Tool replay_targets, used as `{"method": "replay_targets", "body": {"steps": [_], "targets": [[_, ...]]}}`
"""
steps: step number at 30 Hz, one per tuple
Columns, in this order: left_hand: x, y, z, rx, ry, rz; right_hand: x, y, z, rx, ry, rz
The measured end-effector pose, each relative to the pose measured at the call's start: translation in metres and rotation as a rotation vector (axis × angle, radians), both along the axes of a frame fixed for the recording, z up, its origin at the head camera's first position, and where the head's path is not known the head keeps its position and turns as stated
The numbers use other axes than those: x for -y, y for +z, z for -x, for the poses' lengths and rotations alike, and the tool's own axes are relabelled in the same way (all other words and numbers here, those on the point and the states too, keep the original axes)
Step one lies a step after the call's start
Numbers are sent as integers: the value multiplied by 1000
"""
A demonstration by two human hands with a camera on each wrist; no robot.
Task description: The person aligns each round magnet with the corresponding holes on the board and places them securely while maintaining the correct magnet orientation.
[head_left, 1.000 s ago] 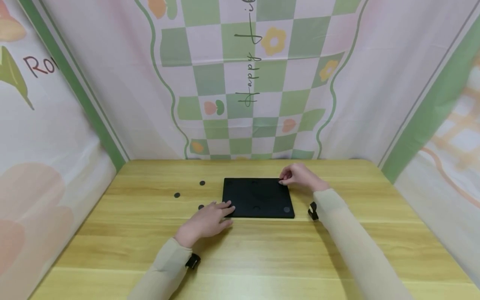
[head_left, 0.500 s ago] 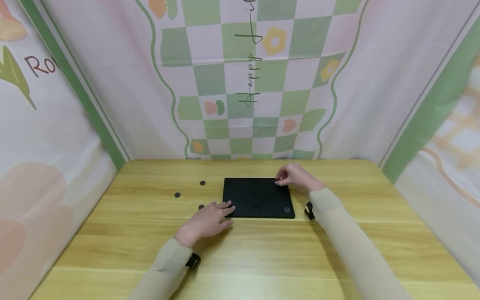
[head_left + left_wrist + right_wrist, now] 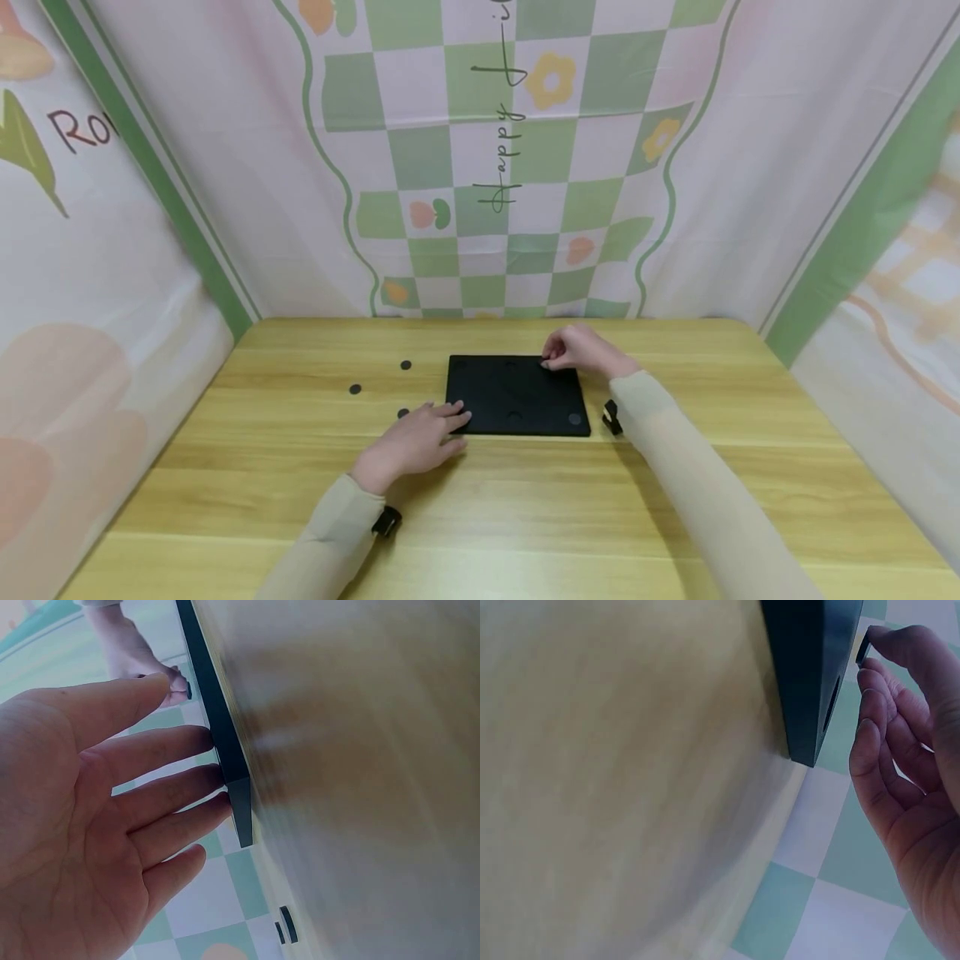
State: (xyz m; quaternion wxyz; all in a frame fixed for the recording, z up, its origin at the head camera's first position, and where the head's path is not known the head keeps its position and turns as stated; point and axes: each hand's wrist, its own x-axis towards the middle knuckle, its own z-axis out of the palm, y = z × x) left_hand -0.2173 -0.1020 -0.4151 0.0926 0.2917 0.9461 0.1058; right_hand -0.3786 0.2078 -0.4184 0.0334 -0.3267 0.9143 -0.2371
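A flat black rectangular board (image 3: 517, 387) with round recesses lies on the table. A greyish disc (image 3: 574, 419) sits at its near right corner. My left hand (image 3: 416, 440) rests its straight fingertips on the board's near left corner; the left wrist view shows those fingers (image 3: 176, 787) spread at the board's edge. Over the far right part of the board, my right hand (image 3: 581, 348) pinches a small thin black disc (image 3: 864, 646) between thumb and fingertips. In the right wrist view this disc stands on edge, slightly apart from the board.
To the left of the board, several small dark discs lie on the wooden table (image 3: 525, 517): one far disc (image 3: 406, 365), one further left disc (image 3: 356, 389), and one disc (image 3: 402, 413) partly behind the left hand. Patterned curtains (image 3: 480, 167) hang behind and beside the table.
My right hand has moved a little left along the board's far edge, from its far right corner, still pinching the disc. The left hand has stayed in place.
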Motion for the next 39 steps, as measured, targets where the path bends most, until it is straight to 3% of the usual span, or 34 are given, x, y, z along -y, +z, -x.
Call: {"method": "replay_targets", "body": {"steps": [11, 25, 39], "targets": [[0, 1, -1, -4, -2, -3, 10, 2, 1, 22, 15, -7], [0, 1, -1, 0, -8, -16, 22, 3, 5, -15, 84, -20], [1, 1, -1, 6, -6, -24, 34, 2, 6, -32, 90, -56]]}}
